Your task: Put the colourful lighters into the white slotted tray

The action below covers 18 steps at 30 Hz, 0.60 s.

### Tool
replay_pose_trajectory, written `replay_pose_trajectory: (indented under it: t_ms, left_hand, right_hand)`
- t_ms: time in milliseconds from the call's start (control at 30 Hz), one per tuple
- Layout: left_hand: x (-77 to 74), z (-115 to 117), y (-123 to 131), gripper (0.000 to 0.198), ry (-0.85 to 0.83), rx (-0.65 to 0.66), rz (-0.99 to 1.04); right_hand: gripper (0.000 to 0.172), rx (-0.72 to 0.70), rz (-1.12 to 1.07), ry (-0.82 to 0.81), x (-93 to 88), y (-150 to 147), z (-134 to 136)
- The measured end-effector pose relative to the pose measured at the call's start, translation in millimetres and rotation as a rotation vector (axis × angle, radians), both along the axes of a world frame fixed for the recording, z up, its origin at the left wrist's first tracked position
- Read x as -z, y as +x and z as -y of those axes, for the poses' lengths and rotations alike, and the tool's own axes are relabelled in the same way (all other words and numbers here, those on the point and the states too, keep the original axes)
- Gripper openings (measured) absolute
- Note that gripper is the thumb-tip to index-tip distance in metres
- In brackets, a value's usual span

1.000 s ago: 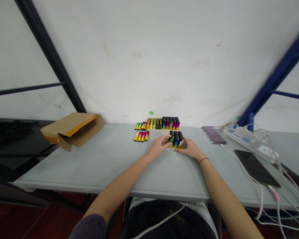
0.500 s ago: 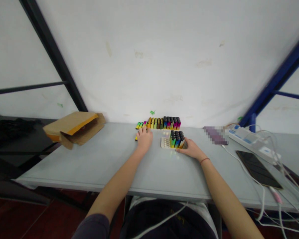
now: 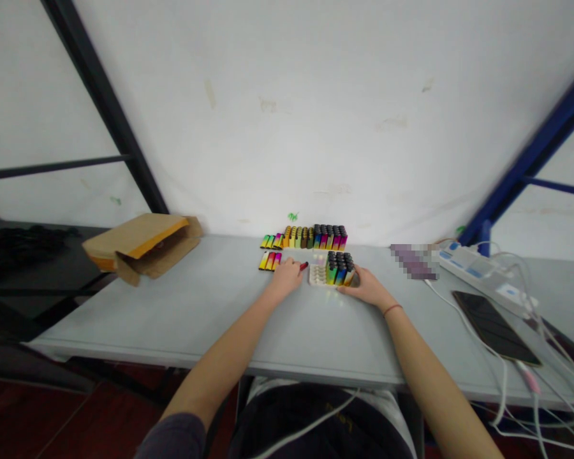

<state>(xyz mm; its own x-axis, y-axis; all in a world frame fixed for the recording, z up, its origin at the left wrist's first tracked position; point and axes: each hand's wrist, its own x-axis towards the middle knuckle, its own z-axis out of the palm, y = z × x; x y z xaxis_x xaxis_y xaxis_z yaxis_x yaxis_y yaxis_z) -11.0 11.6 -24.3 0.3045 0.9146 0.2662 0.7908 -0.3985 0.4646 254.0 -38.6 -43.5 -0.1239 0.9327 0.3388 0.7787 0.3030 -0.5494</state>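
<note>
My left hand is closed on a dark red lighter, which sticks out toward the white tray. Several black-topped lighters stand upright in the tray's right part, while round holes show in its left part. Around the tray's right end curls my right hand, thumb along the front edge; its other fingers are partly hidden. Colourful lighters lie flat just left of my left hand.
Behind, against the wall, stand yellow-topped lighters and black-topped ones, with flat lighters beside them. An open cardboard box lies left. At right are a phone, a power strip and white cables.
My left hand has moved right and toward me from the flat lighters, now with a dark red lighter in it. Those lighters are uncovered. My right hand stays at the tray.
</note>
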Motion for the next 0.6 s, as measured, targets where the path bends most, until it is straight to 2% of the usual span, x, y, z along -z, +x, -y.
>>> replay_pose_trajectory:
  t_ms: [133,233,333,467,600]
  left_hand:
    - [-1.4,-5.4,3.1,0.005,-0.090,-0.017,0.380]
    - [-2.8,-6.5,8.4,0.012,-0.268,-0.066,0.693]
    - [-2.8,-3.5,15.3,0.018,-0.446,-0.014,0.971]
    - [-5.2,3.3,22.5,0.026,-0.578,0.096,1.151]
    - [-9.6,5.6,22.4,0.030,-0.635,0.022,1.251]
  right_hand:
    - [0.068,-0.009,-0.006,-0.002,-0.4,-0.4,0.1]
    - [0.070,-0.004,-0.002,-0.005,0.6,0.2,-0.5]
    - [0.072,-0.001,0.005,-0.005,1.4,0.8,-1.2]
    - [0.070,-0.002,0.009,-0.006,1.5,0.8,-1.4]
    - [0.068,0.001,0.012,-0.007,1.5,0.6,-1.3]
